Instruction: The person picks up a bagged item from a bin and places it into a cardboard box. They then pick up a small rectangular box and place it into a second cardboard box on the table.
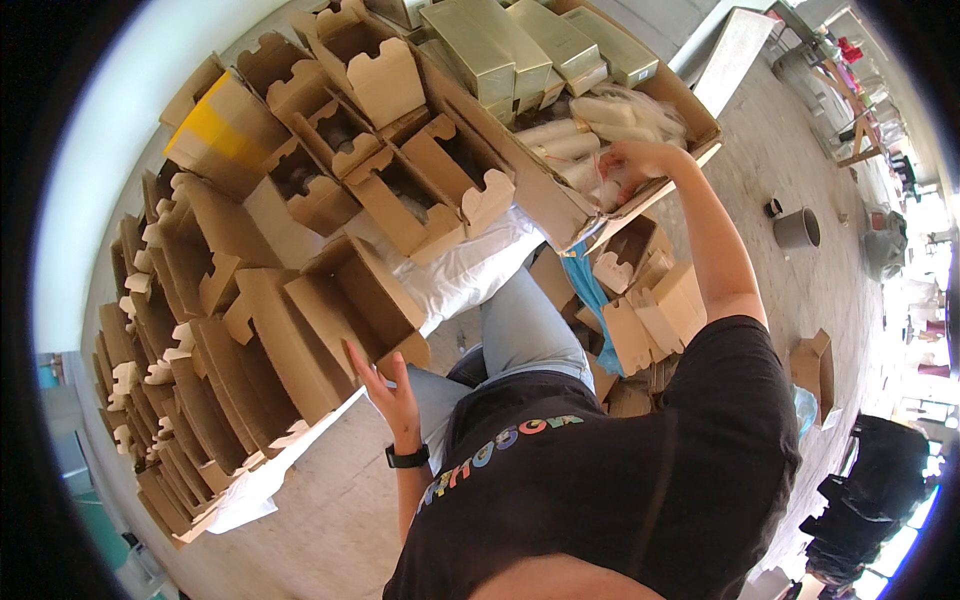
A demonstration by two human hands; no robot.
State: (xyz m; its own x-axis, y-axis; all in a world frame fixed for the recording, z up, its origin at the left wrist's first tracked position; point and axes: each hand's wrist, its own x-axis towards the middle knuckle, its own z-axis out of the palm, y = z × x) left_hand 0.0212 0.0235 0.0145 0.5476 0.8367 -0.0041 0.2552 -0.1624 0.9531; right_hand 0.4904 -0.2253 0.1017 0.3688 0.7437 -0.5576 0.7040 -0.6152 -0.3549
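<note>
My right hand (pixel 628 162) reaches into a large cardboard box (pixel 560 212) and closes on one of the plastic-wrapped white bottles (pixel 600 118) lying in it. Several gold boxes (pixel 500 45) fill the far part of that box. My left hand (pixel 388 388), with a black watch on the wrist, is held up with fingers spread and nothing in it. It hovers just beside an open brown carton (pixel 350 292) at the edge of a pile.
Rows of open brown cartons (pixel 400 170) lie on a white sheet (pixel 470 268), with flattened stacks (pixel 170 400) to the left. More small cartons (pixel 650 310) and a blue bag (pixel 592 290) sit on the floor. A grey cup (pixel 797 228) stands farther right.
</note>
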